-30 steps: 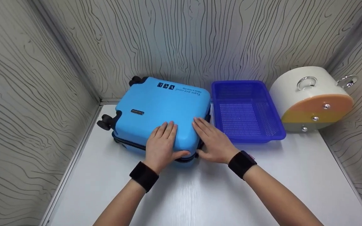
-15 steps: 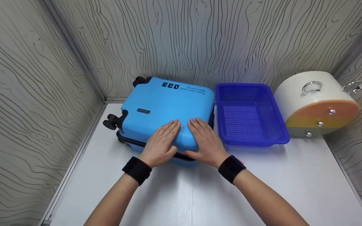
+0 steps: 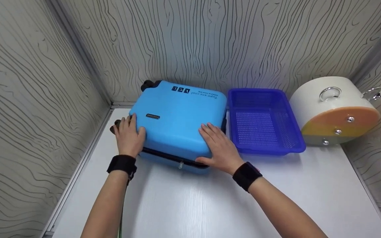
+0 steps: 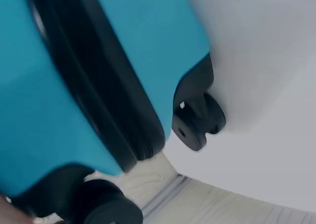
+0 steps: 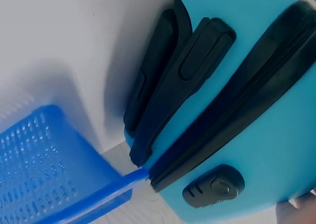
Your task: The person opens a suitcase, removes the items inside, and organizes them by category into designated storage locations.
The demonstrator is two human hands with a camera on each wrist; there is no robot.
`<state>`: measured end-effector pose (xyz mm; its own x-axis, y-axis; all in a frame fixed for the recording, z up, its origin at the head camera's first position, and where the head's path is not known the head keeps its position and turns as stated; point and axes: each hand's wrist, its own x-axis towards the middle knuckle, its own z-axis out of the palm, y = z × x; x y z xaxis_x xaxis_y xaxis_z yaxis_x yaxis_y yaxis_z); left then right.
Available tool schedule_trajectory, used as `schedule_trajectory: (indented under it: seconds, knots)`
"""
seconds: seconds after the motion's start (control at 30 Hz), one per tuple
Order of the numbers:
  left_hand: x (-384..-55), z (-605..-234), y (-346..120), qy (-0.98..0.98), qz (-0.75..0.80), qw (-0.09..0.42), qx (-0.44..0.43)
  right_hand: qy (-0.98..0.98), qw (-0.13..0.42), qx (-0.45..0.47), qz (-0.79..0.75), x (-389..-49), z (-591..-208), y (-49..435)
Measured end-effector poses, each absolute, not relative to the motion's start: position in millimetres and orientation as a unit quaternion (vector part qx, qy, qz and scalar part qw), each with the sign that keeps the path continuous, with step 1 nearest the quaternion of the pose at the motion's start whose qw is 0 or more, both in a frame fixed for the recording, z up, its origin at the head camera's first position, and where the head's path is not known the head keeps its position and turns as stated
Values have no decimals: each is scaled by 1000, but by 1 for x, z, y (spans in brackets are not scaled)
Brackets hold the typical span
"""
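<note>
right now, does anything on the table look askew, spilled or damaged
Nothing visible looks spilled or damaged, but the suitcase lies askew, angled to the back wall, while the blue basket beside it sits nearer square. The printed lettering also appears upside down from the person's side.

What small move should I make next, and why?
Probably move the left hand to the zipper pull: it sits uncovered on the near side of the blue suitcase, between the hands, while the right hand rests near a corner and could steady it.
</note>
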<state>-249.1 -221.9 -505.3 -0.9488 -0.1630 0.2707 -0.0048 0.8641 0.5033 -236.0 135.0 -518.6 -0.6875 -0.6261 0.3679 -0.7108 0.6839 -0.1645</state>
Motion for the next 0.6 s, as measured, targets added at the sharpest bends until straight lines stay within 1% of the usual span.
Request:
schedule_trajectory:
  seconds: [0.17, 0.37, 0.6]
  knots:
    - [-245, -504, -209, -953, -248, 169, 43, -911, 111, 367, 153, -246, -512, 146]
    - [-240, -503, -184, -955, -253, 150, 35, -919, 63, 347, 173, -261, -501, 166]
    - [-242, -506, -167, -956, -250, 151, 28, -926, 24, 325, 191, -275, -496, 179]
